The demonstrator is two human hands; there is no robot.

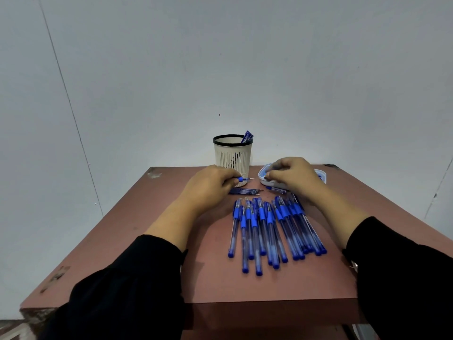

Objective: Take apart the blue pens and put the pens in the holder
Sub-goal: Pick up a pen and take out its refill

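Note:
Several blue pens point(269, 229) lie side by side on the reddish-brown table point(152, 253), caps off, tips pointing away from me. My left hand point(210, 185) grips one blue pen point(244, 179) whose metal tip points right, just in front of the white slotted holder point(232, 153). The holder has a black rim and a few blue pen parts stick out of it. My right hand point(291, 175) is curled over the white tray point(322, 175) at the back right and seems to pinch a small dark piece. A few loose refills point(245, 191) lie below the left hand.
A single pen part point(277, 189) lies in front of the tray. The table's back edge meets a plain grey wall. Bare tabletop stretches along the left side and along the front edge.

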